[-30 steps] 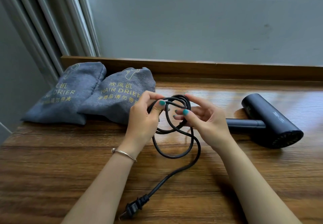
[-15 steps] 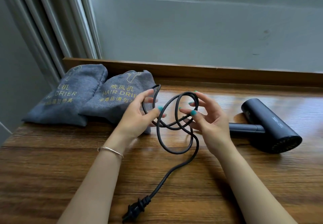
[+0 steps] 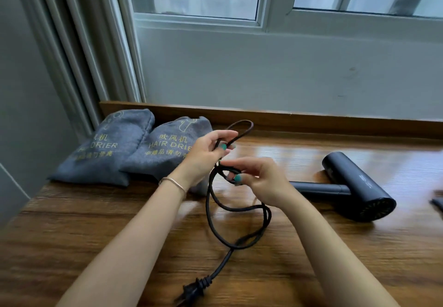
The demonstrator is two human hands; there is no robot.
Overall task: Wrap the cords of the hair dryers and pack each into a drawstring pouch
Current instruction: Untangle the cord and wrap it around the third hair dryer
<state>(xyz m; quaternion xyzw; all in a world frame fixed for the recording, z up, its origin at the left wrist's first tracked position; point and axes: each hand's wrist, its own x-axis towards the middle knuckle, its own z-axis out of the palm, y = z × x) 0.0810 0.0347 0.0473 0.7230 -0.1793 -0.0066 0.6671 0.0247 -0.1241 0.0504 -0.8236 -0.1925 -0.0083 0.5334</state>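
Observation:
A dark hair dryer (image 3: 354,186) lies on its side at the right of the wooden table (image 3: 335,258). Its black cord (image 3: 211,210) runs in loose loops down the middle to the plug (image 3: 191,291) near the front edge. My left hand (image 3: 203,158) pinches a raised loop of the cord above the table. Lower and to the right, my right hand (image 3: 259,177) pinches another part of the cord. Two grey drawstring pouches (image 3: 105,148) (image 3: 165,148), printed "HAIR DRIER" and looking full, lie side by side at the back left.
A raised wooden ledge (image 3: 287,119) runs along the table's back edge under the wall and window. A dark object (image 3: 437,203) pokes in at the far right edge. A grey door frame stands at the left.
My left hand has lifted its loop of cord up and back. My right hand has dropped lower and closed in on the cord. The loops now hang longer over the table.

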